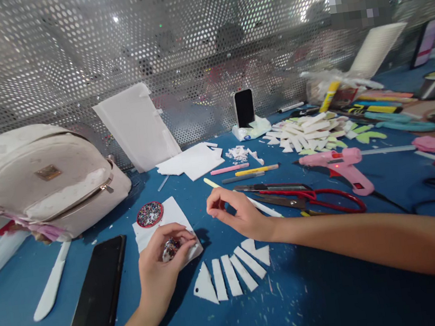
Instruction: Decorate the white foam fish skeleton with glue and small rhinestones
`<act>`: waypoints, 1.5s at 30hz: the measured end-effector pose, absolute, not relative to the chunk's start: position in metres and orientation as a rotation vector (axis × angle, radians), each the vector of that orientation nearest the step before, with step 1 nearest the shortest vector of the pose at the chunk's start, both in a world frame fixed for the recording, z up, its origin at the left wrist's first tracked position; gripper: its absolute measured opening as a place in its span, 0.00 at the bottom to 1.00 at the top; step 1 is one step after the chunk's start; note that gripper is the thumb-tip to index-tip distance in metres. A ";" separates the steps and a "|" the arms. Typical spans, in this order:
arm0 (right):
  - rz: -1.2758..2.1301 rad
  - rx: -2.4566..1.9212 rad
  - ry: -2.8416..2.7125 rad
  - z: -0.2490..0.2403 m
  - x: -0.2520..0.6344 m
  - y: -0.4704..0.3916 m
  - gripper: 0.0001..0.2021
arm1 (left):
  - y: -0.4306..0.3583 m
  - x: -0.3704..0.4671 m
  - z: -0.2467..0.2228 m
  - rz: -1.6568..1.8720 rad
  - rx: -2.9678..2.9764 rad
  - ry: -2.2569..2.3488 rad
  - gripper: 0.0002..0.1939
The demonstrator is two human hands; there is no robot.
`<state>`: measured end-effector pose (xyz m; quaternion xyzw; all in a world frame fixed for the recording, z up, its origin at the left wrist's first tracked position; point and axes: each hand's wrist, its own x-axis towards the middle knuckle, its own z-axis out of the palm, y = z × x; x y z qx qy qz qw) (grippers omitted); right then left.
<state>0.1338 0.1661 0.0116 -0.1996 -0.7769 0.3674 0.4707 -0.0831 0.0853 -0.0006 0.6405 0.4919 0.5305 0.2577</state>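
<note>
My left hand curls round a small glittery piece above a white sheet. On that sheet, just behind the hand, lies a red-rimmed disc full of multicoloured glitter. My right hand hovers to the right with thumb and fingers bent together; whether something small is between them is too hard to make out. Below both hands, white foam pieces lie in a fanned row shaped like a fish skeleton, with a dotted triangular head at the left end.
A black phone and white knife lie left, before a backpack. Red-handled scissors, a pink glue gun with a cord, and a heap of foam strips are at right. Pens lie behind my hands.
</note>
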 end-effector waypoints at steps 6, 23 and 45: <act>0.863 -0.494 -1.930 0.013 0.134 0.166 0.07 | 0.084 -0.082 0.002 1.505 1.781 1.339 0.11; 0.848 -0.436 -1.851 0.013 0.133 0.164 0.05 | 0.084 -0.081 0.003 1.464 1.717 1.316 0.11; 0.853 -0.455 -1.867 0.013 0.134 0.164 0.06 | 0.085 -0.082 0.000 1.409 1.704 1.351 0.11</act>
